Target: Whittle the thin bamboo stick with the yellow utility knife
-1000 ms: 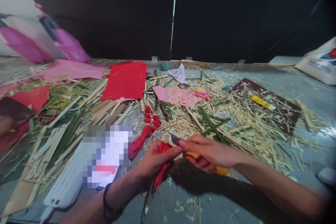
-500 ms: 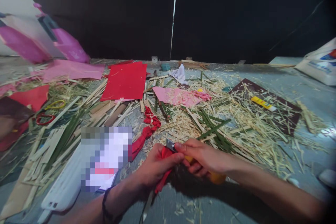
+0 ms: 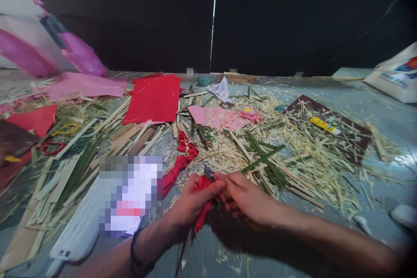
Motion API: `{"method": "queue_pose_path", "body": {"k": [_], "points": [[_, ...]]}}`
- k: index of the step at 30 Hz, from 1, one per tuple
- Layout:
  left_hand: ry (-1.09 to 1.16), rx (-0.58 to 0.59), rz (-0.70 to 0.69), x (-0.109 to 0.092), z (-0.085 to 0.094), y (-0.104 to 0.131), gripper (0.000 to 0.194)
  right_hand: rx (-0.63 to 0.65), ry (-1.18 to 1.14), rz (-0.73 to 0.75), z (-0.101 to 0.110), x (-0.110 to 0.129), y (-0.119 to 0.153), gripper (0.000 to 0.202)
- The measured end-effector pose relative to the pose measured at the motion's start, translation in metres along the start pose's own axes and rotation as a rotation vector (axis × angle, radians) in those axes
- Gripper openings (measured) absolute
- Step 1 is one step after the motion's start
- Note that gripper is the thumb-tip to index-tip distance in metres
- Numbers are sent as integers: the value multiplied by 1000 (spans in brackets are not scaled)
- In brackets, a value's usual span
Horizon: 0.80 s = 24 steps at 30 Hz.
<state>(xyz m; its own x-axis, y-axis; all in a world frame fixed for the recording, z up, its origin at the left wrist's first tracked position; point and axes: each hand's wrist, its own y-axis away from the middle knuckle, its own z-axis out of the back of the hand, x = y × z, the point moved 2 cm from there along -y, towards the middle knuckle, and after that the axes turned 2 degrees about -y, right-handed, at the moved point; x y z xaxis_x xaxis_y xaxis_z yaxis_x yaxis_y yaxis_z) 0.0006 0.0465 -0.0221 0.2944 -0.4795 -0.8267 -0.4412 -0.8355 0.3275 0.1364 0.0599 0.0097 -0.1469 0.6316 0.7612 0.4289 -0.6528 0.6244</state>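
Observation:
My left hand (image 3: 197,200) is closed around a crumpled red strip (image 3: 203,215), which looks like paper or cloth. Its lower end hangs below my fingers. My right hand (image 3: 241,197) meets the left thumb, wrapped around a knife whose metal blade (image 3: 208,173) pokes out at the top of the red strip. In this frame my fingers hide most of the knife's yellow handle. Under my left hand a thin pale strip (image 3: 185,252) points down toward me; its upper end is hidden. Another twisted red strip (image 3: 177,167) lies just beyond my left hand.
Pale shavings (image 3: 224,154) and green-edged bamboo strips (image 3: 265,160) litter the floor. A white power strip (image 3: 76,221) and a blurred-out bright screen (image 3: 133,195) lie at left, with red scissors (image 3: 53,147) beyond. Red sheets (image 3: 153,100), a glue tube (image 3: 324,125) and a white bag (image 3: 395,74) lie farther off.
The knife has turned in my right hand, so its yellow handle is now mostly covered. Both hands stay together, shifted slightly left. A yellow-tipped shape shows at the far left edge.

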Motion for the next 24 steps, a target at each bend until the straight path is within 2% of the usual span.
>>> {"method": "queue_pose_path", "body": {"k": [2,6,8,10,12,14,15,16,18,21,24], "points": [[-27,24,21,-3,4,-1,50,81,9,-46,8,5,-1,48],[-181,156,-3,-15,10,0,49,379,86,-161,23,18,5,52],[-242,197,-17,-19,12,0,48,442,159,-162,27,20,8,53],[-292,189,40,-17,12,1,56,390,207,-124,28,21,8,53],[-346,126,131,-9,11,2,66,226,180,-74,28,22,3,49],[-402,-8,114,-2,9,4,68,75,81,-18,31,25,-2,45],[-414,-12,125,2,7,6,70,47,24,16,34,28,-3,43],[-398,-7,143,5,5,7,69,61,-22,47,36,31,-4,44],[-341,27,170,7,3,8,66,171,-36,48,40,36,-1,47],[-269,41,160,1,8,8,62,325,83,-81,43,38,9,52],[-245,63,121,-5,12,6,61,359,175,-173,43,34,15,57]]}}
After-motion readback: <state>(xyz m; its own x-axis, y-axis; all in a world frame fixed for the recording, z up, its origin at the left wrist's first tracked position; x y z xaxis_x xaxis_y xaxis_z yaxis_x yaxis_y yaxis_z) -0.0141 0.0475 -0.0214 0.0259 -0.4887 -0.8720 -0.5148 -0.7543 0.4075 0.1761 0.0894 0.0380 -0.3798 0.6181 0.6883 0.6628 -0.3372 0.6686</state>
